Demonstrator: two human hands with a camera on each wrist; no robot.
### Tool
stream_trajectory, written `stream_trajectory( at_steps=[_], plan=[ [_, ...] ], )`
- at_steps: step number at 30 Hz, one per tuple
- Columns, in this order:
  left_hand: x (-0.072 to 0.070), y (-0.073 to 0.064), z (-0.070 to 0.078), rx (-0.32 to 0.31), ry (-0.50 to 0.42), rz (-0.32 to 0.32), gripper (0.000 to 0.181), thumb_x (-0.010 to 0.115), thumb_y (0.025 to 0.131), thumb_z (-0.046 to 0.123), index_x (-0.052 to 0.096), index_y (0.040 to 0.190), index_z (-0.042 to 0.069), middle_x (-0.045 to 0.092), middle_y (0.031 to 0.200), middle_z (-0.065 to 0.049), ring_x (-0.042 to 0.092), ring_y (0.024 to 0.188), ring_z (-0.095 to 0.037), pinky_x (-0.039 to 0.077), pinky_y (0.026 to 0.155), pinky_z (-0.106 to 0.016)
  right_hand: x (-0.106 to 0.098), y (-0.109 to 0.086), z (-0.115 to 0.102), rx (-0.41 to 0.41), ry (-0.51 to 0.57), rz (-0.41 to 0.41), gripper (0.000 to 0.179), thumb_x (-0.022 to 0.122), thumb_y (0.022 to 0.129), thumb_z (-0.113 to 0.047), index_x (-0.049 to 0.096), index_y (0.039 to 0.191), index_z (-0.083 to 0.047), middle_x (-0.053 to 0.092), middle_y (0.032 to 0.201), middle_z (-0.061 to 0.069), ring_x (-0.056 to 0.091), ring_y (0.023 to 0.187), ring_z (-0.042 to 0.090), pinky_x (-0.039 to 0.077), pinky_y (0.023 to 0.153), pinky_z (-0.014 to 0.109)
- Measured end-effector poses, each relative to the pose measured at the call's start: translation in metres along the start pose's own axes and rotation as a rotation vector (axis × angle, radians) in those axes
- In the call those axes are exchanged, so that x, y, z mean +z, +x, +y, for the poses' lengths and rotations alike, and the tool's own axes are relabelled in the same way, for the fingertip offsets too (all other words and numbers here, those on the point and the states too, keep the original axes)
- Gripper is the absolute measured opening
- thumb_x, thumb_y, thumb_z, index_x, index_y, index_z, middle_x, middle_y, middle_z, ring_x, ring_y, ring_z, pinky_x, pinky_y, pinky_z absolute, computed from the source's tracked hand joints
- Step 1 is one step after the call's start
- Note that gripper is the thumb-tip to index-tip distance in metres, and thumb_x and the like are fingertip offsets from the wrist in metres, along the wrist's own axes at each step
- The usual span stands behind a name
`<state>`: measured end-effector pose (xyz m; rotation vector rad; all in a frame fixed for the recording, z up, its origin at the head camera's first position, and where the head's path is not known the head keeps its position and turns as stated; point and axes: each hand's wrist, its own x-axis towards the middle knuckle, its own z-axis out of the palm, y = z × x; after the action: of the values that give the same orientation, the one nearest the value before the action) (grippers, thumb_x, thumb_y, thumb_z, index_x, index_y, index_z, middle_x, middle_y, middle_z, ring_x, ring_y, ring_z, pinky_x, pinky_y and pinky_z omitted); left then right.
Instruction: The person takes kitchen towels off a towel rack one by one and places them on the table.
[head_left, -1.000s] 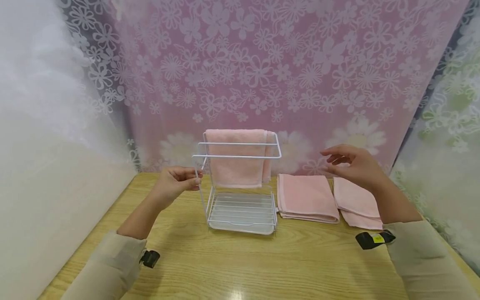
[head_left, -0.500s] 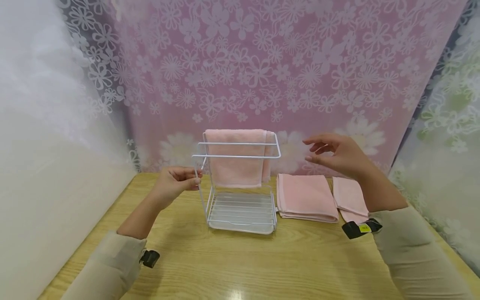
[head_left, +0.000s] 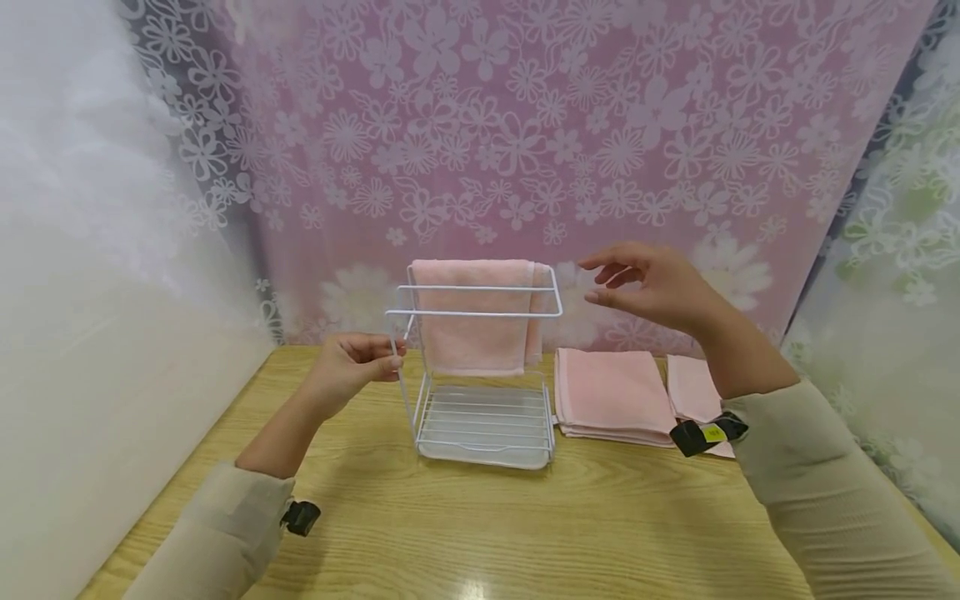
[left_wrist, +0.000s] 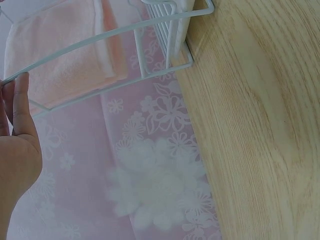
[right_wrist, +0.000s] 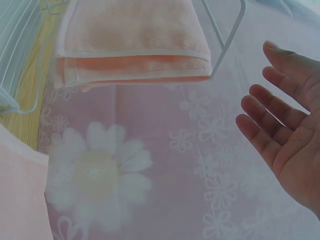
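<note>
A white wire rack [head_left: 480, 314] with a tray [head_left: 480, 454] at its base stands on the table. Over its rear bar hangs a folded pink towel [head_left: 472, 333], its layered edge showing in the right wrist view. My left hand [head_left: 348, 375] pinches the rack's left upright between thumb and fingers; the left wrist view shows the fingertips on that wire. To the right of the rack, my right hand [head_left: 652, 287] is held in the air, fingers relaxed and holding nothing. It is near the top right corner of the rack, apart from the towel.
Right of the rack lies a folded pink towel [head_left: 615, 392] on the wooden table [head_left: 480, 525]. Beyond it is a paler pink towel [head_left: 692, 387], partly hidden by my right forearm. A floral pink curtain [head_left: 480, 167] rises behind, and a white wall [head_left: 127, 275] borders the left.
My right hand has moved left and upward, from above the paler towel toward the rack's top right corner. The left hand, rack and hanging towel have stayed in place.
</note>
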<state>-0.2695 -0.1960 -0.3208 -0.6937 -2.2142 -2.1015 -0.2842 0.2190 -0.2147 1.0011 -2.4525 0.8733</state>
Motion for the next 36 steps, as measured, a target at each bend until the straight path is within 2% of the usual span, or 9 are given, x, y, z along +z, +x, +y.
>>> stream_trajectory(
  at_steps=[3, 9, 17, 20, 25, 28, 32, 36],
  plan=[
    [0.0, 0.0, -0.001, 0.002, 0.008, -0.001, 0.017, 0.07, 0.088, -0.002, 0.077, 0.1, 0.009, 0.073, 0.101, -0.002, 0.069, 0.092, -0.017, 0.061, 0.079, -0.036, 0.001, 0.007, -0.002, -0.001, 0.008, -0.006, 0.037, 0.076, 0.087, -0.012, 0.068, 0.124, -0.011, 0.067, 0.112, 0.003, 0.064, 0.096, 0.019, 0.056, 0.086, 0.029],
    [0.001, 0.001, -0.002, -0.013, 0.018, 0.004, 0.018, 0.07, 0.088, -0.002, 0.077, 0.098, 0.012, 0.073, 0.102, -0.001, 0.069, 0.092, -0.017, 0.061, 0.079, -0.037, 0.002, 0.017, -0.006, 0.001, 0.02, -0.023, 0.036, 0.075, 0.088, -0.014, 0.068, 0.123, -0.01, 0.067, 0.112, 0.004, 0.063, 0.097, 0.018, 0.056, 0.087, 0.029],
    [0.0, 0.001, -0.001, 0.005, 0.019, 0.004, 0.019, 0.07, 0.088, -0.002, 0.077, 0.098, 0.011, 0.073, 0.102, -0.001, 0.069, 0.093, -0.017, 0.061, 0.079, -0.037, 0.002, 0.026, -0.011, 0.035, 0.049, -0.027, 0.037, 0.075, 0.088, -0.016, 0.068, 0.124, -0.009, 0.066, 0.114, 0.006, 0.062, 0.099, 0.023, 0.051, 0.082, 0.013],
    [0.0, 0.002, -0.002, 0.004, 0.025, 0.003, 0.017, 0.07, 0.088, -0.002, 0.077, 0.099, 0.009, 0.073, 0.102, -0.001, 0.069, 0.092, -0.017, 0.061, 0.079, -0.038, 0.003, 0.029, -0.011, 0.037, 0.058, -0.032, 0.037, 0.075, 0.088, -0.016, 0.068, 0.123, -0.008, 0.066, 0.116, 0.007, 0.062, 0.101, 0.023, 0.053, 0.085, 0.018],
    [-0.001, 0.002, -0.005, 0.005, 0.043, -0.002, 0.017, 0.07, 0.089, -0.001, 0.075, 0.105, 0.002, 0.073, 0.102, -0.002, 0.07, 0.092, -0.018, 0.06, 0.08, -0.039, 0.006, 0.033, -0.014, 0.052, 0.049, -0.043, 0.037, 0.075, 0.088, -0.018, 0.067, 0.124, -0.008, 0.065, 0.118, 0.007, 0.061, 0.103, 0.025, 0.055, 0.091, 0.036],
    [-0.002, 0.002, -0.005, 0.005, 0.034, -0.004, 0.017, 0.07, 0.089, -0.001, 0.076, 0.102, 0.007, 0.073, 0.102, -0.001, 0.069, 0.092, -0.017, 0.061, 0.08, -0.038, 0.007, 0.036, -0.016, 0.07, 0.055, -0.053, 0.038, 0.075, 0.088, -0.02, 0.067, 0.124, -0.008, 0.064, 0.119, 0.008, 0.061, 0.104, 0.026, 0.054, 0.092, 0.045],
    [-0.002, 0.002, -0.004, 0.0, 0.022, -0.003, 0.018, 0.07, 0.089, -0.001, 0.078, 0.097, 0.014, 0.073, 0.103, 0.0, 0.069, 0.093, -0.017, 0.061, 0.08, -0.037, 0.009, 0.042, -0.018, 0.088, 0.073, -0.068, 0.04, 0.075, 0.088, -0.02, 0.067, 0.125, -0.008, 0.064, 0.12, 0.008, 0.06, 0.106, 0.027, 0.053, 0.092, 0.046],
    [-0.001, 0.002, -0.004, -0.004, 0.019, 0.0, 0.018, 0.07, 0.089, -0.001, 0.078, 0.096, 0.014, 0.073, 0.102, -0.001, 0.069, 0.093, -0.017, 0.061, 0.079, -0.037, 0.011, 0.047, -0.022, 0.11, 0.069, -0.08, 0.042, 0.076, 0.088, -0.024, 0.066, 0.125, -0.008, 0.063, 0.121, 0.008, 0.059, 0.108, 0.028, 0.052, 0.095, 0.045]
  ],
)
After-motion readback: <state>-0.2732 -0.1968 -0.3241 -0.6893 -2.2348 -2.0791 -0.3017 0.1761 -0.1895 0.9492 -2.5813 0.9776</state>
